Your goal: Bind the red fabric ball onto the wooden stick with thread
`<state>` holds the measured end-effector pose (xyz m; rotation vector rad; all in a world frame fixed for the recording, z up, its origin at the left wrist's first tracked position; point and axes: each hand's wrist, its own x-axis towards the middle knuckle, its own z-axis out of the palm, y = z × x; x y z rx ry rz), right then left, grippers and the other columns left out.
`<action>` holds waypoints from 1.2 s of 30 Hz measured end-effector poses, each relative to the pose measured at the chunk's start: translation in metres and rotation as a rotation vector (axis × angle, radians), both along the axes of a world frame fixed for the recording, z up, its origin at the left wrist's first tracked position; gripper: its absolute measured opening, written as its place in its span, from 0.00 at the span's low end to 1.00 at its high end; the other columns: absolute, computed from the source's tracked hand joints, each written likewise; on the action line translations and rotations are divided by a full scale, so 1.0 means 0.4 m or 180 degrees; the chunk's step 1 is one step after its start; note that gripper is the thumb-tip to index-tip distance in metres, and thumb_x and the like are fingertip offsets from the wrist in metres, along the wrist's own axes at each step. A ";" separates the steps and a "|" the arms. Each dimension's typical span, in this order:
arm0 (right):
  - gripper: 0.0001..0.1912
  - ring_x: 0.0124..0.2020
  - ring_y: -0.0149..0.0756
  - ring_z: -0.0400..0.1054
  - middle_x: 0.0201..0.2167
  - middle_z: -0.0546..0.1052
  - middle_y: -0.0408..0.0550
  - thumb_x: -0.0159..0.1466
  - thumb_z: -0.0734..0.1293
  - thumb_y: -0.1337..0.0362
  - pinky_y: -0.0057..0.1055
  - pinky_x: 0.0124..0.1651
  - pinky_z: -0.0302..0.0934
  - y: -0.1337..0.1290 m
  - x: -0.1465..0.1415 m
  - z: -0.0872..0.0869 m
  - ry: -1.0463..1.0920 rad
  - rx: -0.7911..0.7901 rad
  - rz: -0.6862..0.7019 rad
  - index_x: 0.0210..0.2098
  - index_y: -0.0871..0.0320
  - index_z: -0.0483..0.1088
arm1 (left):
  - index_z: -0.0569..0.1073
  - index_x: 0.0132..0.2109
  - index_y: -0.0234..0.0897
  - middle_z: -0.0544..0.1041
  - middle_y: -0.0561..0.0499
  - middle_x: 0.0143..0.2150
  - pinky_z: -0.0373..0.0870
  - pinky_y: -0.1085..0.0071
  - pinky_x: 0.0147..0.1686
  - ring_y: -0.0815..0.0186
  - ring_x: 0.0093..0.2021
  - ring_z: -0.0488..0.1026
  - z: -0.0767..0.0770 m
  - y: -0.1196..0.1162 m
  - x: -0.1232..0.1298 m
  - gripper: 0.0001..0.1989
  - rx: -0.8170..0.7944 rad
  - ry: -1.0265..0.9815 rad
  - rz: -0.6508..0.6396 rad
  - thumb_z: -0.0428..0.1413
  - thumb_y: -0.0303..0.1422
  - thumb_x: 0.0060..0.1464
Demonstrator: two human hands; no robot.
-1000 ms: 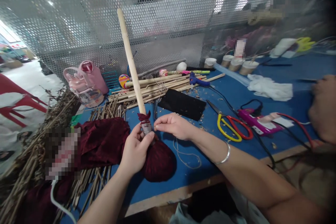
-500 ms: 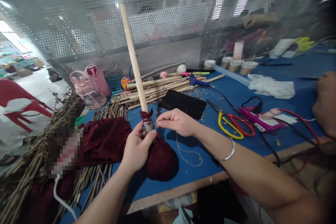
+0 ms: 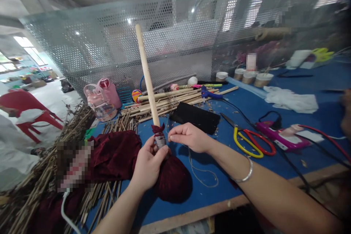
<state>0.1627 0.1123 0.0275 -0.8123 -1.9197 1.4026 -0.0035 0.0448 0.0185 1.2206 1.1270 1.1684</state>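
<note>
A pale wooden stick [image 3: 147,76] rises from the gathered neck of a round, dark red cloth bundle [image 3: 175,181]. Grey thread [image 3: 160,139] is wound round that neck, below a small ruffle of cloth. My left hand [image 3: 149,162] is closed round the wrapped neck, thumb in front. Just to the right, my right hand [image 3: 189,137] pinches the thread between thumb and fingers, close to the neck. A loose loop of thread [image 3: 204,182] hangs below it onto the blue table. More dark red cloth [image 3: 116,157] lies left of my left hand.
Scissors [image 3: 248,142] with yellow and red handles lie at right, near a purple power strip [image 3: 282,137] with cables. Behind are a black cloth [image 3: 195,117], a blue glue gun [image 3: 211,94] and wooden sticks [image 3: 175,99]. Dry twigs [image 3: 105,193] and a pink bottle [image 3: 111,93] are at left.
The whole view has shifted, so things appear lower and slightly to the right. Both hands keep nearly the same hold on the neck and thread.
</note>
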 end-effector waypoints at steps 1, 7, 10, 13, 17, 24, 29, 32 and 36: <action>0.15 0.28 0.28 0.62 0.26 0.73 0.46 0.58 0.64 0.57 0.26 0.34 0.56 0.000 0.000 0.001 -0.0008 0.0007 -0.0018 0.32 0.65 0.73 | 0.68 0.42 0.34 0.73 0.54 0.29 0.63 0.75 0.31 0.70 0.28 0.69 -0.001 0.000 0.000 0.16 -0.0016 -0.0043 0.0006 0.58 0.37 0.48; 0.15 0.25 0.26 0.59 0.23 0.71 0.44 0.58 0.65 0.56 0.25 0.30 0.54 -0.003 0.003 0.006 0.0203 0.0049 -0.0102 0.31 0.64 0.73 | 0.57 0.50 0.39 0.75 0.55 0.29 0.65 0.73 0.32 0.70 0.28 0.71 -0.012 -0.003 0.001 0.25 -0.0138 -0.0341 0.0065 0.59 0.36 0.48; 0.15 0.25 0.26 0.59 0.25 0.72 0.45 0.58 0.66 0.56 0.25 0.30 0.54 -0.003 0.003 0.004 0.0221 -0.0046 -0.0019 0.32 0.65 0.73 | 0.56 0.49 0.39 0.75 0.55 0.28 0.64 0.74 0.31 0.70 0.28 0.71 -0.014 -0.002 0.000 0.24 -0.0121 -0.0327 0.0067 0.58 0.36 0.49; 0.15 0.26 0.26 0.60 0.26 0.73 0.46 0.58 0.66 0.57 0.25 0.31 0.54 -0.005 0.002 0.000 0.0220 -0.0080 0.0080 0.32 0.65 0.73 | 0.56 0.49 0.39 0.74 0.56 0.27 0.63 0.75 0.30 0.71 0.27 0.70 -0.013 -0.001 -0.001 0.23 -0.0100 -0.0304 0.0077 0.57 0.35 0.49; 0.15 0.28 0.27 0.63 0.28 0.74 0.47 0.58 0.66 0.57 0.26 0.35 0.56 -0.006 0.003 -0.004 0.0206 -0.0049 0.0098 0.32 0.65 0.73 | 0.56 0.48 0.39 0.73 0.57 0.26 0.63 0.75 0.30 0.71 0.27 0.70 -0.010 0.000 -0.001 0.21 -0.0090 -0.0296 0.0051 0.57 0.35 0.50; 0.15 0.29 0.28 0.64 0.29 0.75 0.47 0.58 0.65 0.57 0.26 0.36 0.57 0.006 0.000 -0.016 -0.0035 -0.0013 0.0018 0.34 0.65 0.73 | 0.58 0.46 0.38 0.74 0.56 0.27 0.62 0.76 0.30 0.73 0.27 0.69 -0.019 0.000 -0.003 0.18 -0.0077 -0.0358 0.0028 0.57 0.34 0.51; 0.14 0.30 0.29 0.64 0.29 0.75 0.46 0.58 0.65 0.58 0.27 0.38 0.58 0.012 0.001 -0.017 -0.0064 0.0092 -0.0020 0.34 0.65 0.74 | 0.58 0.42 0.38 0.74 0.57 0.26 0.62 0.77 0.29 0.74 0.26 0.69 -0.017 -0.003 -0.001 0.15 -0.0045 -0.0320 0.0049 0.57 0.33 0.51; 0.14 0.29 0.28 0.64 0.27 0.74 0.45 0.58 0.66 0.58 0.27 0.38 0.58 0.014 -0.003 -0.023 0.0031 0.0048 0.0033 0.32 0.65 0.73 | 0.57 0.40 0.39 0.74 0.57 0.26 0.62 0.77 0.29 0.74 0.26 0.70 -0.016 -0.011 0.000 0.14 0.0013 -0.0356 -0.0063 0.57 0.32 0.52; 0.16 0.30 0.28 0.65 0.30 0.74 0.45 0.56 0.69 0.57 0.27 0.39 0.59 0.018 -0.015 -0.042 0.0629 -0.0334 0.0328 0.37 0.64 0.71 | 0.58 0.40 0.39 0.76 0.55 0.28 0.64 0.77 0.30 0.73 0.28 0.72 -0.021 -0.017 -0.003 0.14 0.0102 -0.0448 -0.0330 0.57 0.32 0.52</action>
